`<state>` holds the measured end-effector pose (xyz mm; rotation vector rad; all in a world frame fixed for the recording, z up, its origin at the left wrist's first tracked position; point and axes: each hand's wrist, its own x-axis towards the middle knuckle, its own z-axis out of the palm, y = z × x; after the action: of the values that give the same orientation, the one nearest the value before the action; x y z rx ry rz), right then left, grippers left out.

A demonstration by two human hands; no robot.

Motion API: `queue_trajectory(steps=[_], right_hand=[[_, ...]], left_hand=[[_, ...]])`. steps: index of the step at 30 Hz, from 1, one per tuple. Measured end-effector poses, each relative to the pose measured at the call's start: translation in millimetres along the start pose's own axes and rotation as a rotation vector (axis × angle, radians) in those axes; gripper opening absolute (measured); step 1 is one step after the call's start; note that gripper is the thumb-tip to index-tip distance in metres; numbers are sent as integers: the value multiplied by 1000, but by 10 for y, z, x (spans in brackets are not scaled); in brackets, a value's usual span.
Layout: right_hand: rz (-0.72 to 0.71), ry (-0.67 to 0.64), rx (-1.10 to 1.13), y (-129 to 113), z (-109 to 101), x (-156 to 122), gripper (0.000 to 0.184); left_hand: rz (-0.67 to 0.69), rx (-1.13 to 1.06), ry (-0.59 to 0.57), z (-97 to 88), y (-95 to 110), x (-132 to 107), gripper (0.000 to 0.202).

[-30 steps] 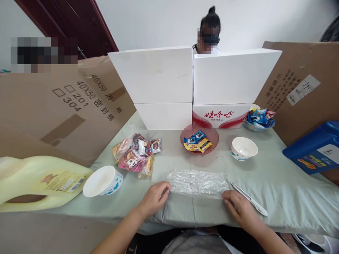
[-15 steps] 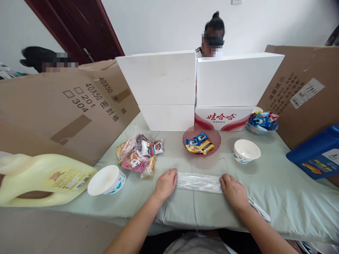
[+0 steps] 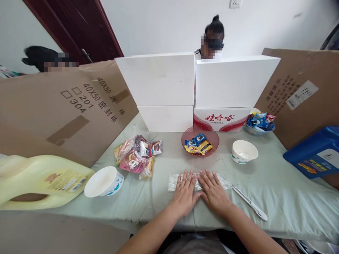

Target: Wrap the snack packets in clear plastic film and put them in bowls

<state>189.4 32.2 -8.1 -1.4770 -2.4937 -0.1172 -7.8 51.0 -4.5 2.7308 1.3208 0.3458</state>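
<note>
My left hand (image 3: 184,191) and my right hand (image 3: 214,192) lie flat side by side, fingers spread, on a folded strip of clear plastic film (image 3: 173,182) near the front of the cloth-covered table (image 3: 278,190). The film's ends stick out on both sides of my hands. A white and silver pen-like tool (image 3: 249,202) lies just right of my right hand. Beyond my hands stands a red glass dish (image 3: 214,137) with wrapped snacks.
A heap of snack packets (image 3: 137,155) and a white bowl (image 3: 103,181) are at left, beside a yellow jug (image 3: 39,180). Another white bowl (image 3: 244,151), a snack bowl (image 3: 259,121) and a blue container (image 3: 315,151) sit right. White boxes (image 3: 159,88) and cardboard (image 3: 60,109) wall the table; a person (image 3: 212,38) sits behind.
The film went from a wide sheet to a narrow folded strip. My hands moved from its two ends to the middle and now press flat on it.
</note>
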Motion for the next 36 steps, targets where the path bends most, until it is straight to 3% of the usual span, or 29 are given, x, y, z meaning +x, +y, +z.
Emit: queue_trajectory(steps=[4,8,10,12,15,18,20,22,25,31,33,36], right_hand=[[168,-104,-5,144,123,-193,80],[192,-35,-63,217,72,-585,80],[135,-2,-64,159,-9,-770,80],[105,16,-33,64,-107,-914,73],[129,17,42,-61,-249,-1058,42],[52,15,82,-89,-338,-1162,21],[-51,25,72,-62,-351,-1224,23],[-103,25,45,-32,-335,-1267,36],[-110,-1,69,-40,-323,-1256,47],[-57,-76,521,-161,-606,-925,22],[40,-128,700,-139,-710,-730,22],[265,-201,802,-18,-724,-364,22]], left_hand=[[-95,52,-30,107,-290,-198,73],[-190,134,106,-6,-485,-366,61],[-221,131,180,-68,-389,-397,48],[-191,48,173,-96,-179,-391,36],[-51,-110,58,-73,184,-330,31],[145,-190,-54,-27,382,-250,45],[254,-234,-114,-16,392,-215,54],[302,-271,-142,-24,347,-204,56],[339,-322,-151,-48,270,-221,61],[385,-486,-162,-72,265,-293,70],[332,-606,-164,-62,280,-325,79],[121,-841,-138,-22,282,-357,98]])
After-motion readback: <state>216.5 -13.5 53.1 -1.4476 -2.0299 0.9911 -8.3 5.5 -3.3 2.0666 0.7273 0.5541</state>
